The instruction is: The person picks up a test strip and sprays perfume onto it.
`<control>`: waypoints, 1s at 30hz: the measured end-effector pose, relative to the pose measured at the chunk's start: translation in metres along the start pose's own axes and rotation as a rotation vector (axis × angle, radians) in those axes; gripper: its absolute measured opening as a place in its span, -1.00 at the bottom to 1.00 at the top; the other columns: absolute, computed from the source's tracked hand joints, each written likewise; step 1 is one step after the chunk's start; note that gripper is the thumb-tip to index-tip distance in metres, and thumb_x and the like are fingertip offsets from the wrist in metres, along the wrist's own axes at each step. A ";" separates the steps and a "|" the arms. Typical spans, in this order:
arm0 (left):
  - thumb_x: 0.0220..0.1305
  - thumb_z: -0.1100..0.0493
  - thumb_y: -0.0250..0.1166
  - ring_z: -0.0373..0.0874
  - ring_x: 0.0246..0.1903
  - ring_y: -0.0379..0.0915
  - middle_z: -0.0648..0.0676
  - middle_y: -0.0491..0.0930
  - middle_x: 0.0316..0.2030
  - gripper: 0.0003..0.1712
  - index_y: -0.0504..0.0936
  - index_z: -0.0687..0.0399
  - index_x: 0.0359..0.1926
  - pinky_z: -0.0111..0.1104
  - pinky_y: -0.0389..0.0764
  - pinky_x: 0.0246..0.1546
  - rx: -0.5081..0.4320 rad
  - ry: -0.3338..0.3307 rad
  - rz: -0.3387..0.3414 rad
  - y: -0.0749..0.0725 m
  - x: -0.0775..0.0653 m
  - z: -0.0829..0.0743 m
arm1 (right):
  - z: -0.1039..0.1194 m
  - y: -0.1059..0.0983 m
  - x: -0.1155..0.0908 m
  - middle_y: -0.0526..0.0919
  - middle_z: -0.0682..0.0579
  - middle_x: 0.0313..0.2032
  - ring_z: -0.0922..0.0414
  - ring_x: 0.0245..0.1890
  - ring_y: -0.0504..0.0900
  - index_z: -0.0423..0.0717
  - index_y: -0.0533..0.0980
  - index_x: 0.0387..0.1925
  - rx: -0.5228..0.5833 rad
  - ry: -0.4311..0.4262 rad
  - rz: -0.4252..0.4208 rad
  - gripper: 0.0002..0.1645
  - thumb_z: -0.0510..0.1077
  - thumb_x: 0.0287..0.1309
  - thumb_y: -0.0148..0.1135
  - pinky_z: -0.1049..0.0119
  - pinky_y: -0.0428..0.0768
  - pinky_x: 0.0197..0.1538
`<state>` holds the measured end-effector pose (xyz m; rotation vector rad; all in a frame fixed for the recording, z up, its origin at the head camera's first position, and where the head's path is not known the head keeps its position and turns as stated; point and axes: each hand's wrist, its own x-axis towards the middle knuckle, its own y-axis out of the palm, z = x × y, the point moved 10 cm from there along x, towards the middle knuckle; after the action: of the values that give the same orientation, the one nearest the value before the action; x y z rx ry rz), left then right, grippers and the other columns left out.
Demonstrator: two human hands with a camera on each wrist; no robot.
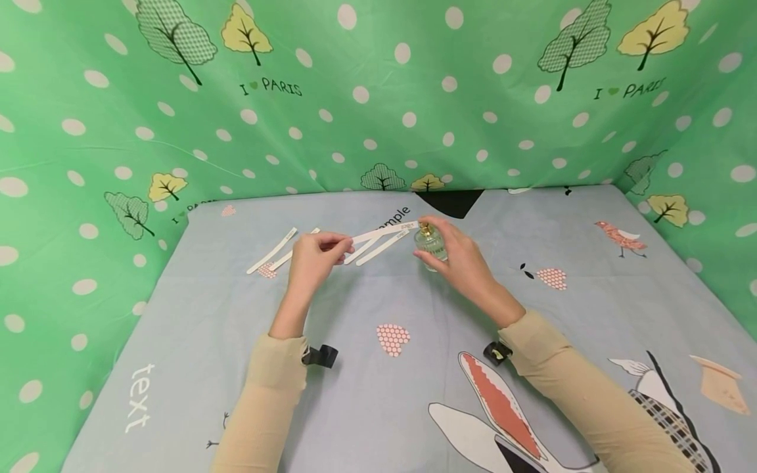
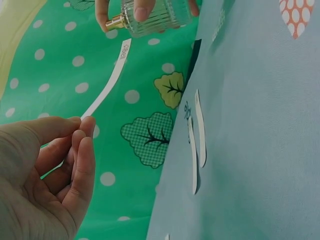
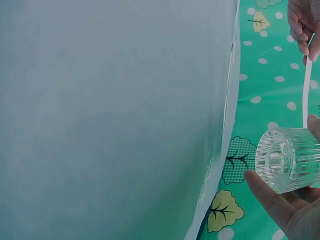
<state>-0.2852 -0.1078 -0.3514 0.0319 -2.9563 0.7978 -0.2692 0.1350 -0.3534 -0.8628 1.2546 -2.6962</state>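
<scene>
Left hand (image 1: 316, 256) pinches a white strip (image 1: 384, 231), its far end near the bottle (image 1: 432, 247) the right hand (image 1: 464, 257) grips; more strips (image 2: 201, 132) lie on the counter (image 1: 343, 407).

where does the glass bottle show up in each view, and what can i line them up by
Head: just right of centre, the glass bottle in the right hand.
Left wrist: glass bottle at the top edge, near the middle.
Right wrist: glass bottle at the right edge, below mid-height, base toward the camera.
Shared landmark: the white strip pinched by the left hand.
</scene>
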 end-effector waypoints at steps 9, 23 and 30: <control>0.33 0.14 0.33 -0.18 -0.48 0.69 0.22 0.78 -0.31 -0.77 0.78 0.21 -0.17 -0.54 0.67 -0.40 0.000 0.011 -0.005 0.000 0.000 -0.002 | -0.001 0.000 0.000 0.54 -0.08 0.26 -0.08 0.21 0.58 0.02 0.30 0.34 -0.002 0.001 0.004 -0.28 -0.01 0.22 0.38 -0.06 0.59 0.21; 0.33 0.16 0.34 -0.39 -0.53 0.61 0.24 0.78 -0.30 -0.77 0.78 0.23 -0.15 -0.49 0.71 -0.36 -0.028 0.003 0.010 0.000 0.000 -0.001 | 0.002 0.000 0.000 0.59 -0.12 0.20 -0.10 0.14 0.62 0.02 0.32 0.31 -0.013 0.000 0.001 -0.30 -0.03 0.20 0.40 -0.08 0.63 0.13; 0.33 0.15 0.33 -0.27 -0.47 0.67 0.24 0.78 -0.29 -0.77 0.77 0.23 -0.14 -0.49 0.71 -0.34 -0.028 0.001 0.014 -0.001 -0.001 0.000 | -0.001 -0.003 0.000 0.62 -0.18 0.14 -0.14 0.07 0.65 0.02 0.35 0.28 -0.026 0.046 -0.020 -0.33 -0.02 0.20 0.41 -0.09 0.66 0.05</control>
<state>-0.2843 -0.1085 -0.3506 0.0096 -2.9696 0.7578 -0.2692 0.1374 -0.3515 -0.8249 1.2998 -2.7362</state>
